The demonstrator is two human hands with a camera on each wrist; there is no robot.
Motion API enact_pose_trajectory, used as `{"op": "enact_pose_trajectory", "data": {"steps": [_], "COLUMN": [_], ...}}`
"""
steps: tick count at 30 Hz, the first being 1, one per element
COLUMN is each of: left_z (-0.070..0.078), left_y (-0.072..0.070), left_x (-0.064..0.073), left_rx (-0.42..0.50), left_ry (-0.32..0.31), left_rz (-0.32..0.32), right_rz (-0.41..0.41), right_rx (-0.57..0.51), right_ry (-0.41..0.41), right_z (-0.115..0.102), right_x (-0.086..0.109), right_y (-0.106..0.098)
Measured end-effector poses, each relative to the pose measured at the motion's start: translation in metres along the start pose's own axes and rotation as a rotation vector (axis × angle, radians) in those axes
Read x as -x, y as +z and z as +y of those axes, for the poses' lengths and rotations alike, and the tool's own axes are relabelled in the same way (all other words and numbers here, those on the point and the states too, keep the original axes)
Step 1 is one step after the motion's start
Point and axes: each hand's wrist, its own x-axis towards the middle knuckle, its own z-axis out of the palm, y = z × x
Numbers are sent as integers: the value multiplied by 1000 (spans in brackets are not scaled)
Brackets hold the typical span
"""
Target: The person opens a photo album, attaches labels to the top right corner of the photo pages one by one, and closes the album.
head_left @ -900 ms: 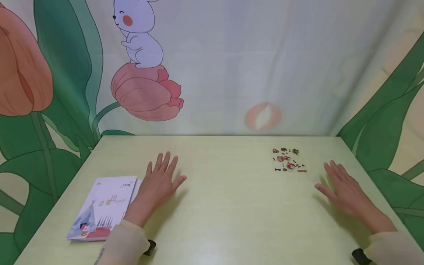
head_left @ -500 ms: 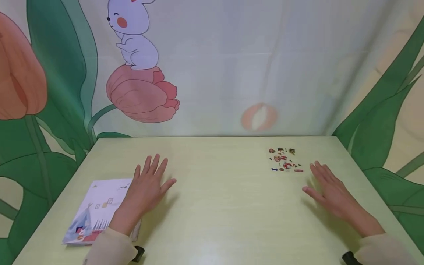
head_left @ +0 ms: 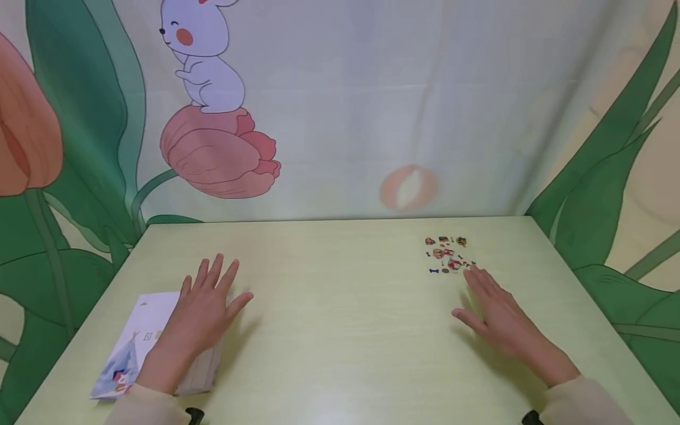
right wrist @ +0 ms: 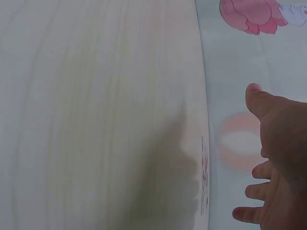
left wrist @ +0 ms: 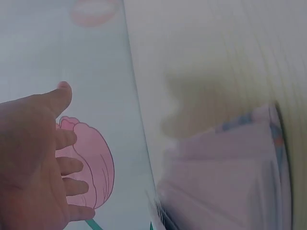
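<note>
My left hand (head_left: 199, 321) hovers over the table's left side with its fingers spread, overlapping a booklet (head_left: 119, 348) in the head view. The booklet has a pale cover printed with a blue tent; part of it is hidden by the hand and forearm. In the left wrist view the booklet (left wrist: 220, 187) lies below and to the side of the hand. On the right, my right hand (head_left: 502, 321) is held above the table, fingers straight, thumb apart. Its fingertips reach the lower right corner of a clear sticker sheet (head_left: 446, 254) with small colourful pictures. Both hands hold nothing.
The pale wooden table (head_left: 340, 330) ends at a back edge against a white curtain (head_left: 340, 106) printed with a rabbit and tulips. Large green leaves are printed on both sides. Each wrist wears a black strap.
Both hands have moved left, the left one further over the booklet, the right one up to the sticker sheet. The head view has shifted slightly as well.
</note>
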Motion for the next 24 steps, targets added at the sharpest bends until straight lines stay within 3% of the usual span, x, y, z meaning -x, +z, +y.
{"op": "enact_pose_trajectory", "data": {"steps": [13,24], "left_z": [-37,-67], "left_y": [-11,-18], "left_x": [18,29], "left_rx": [43,42], "left_ry": [-73,-174], "left_rz": [-19,-17], "right_rz": [75,49], "right_rx": [35,-11], "right_ry": [-75,-148], "right_z": [-41,-79], "right_x": [-13,-21], "right_y": [18,33]}}
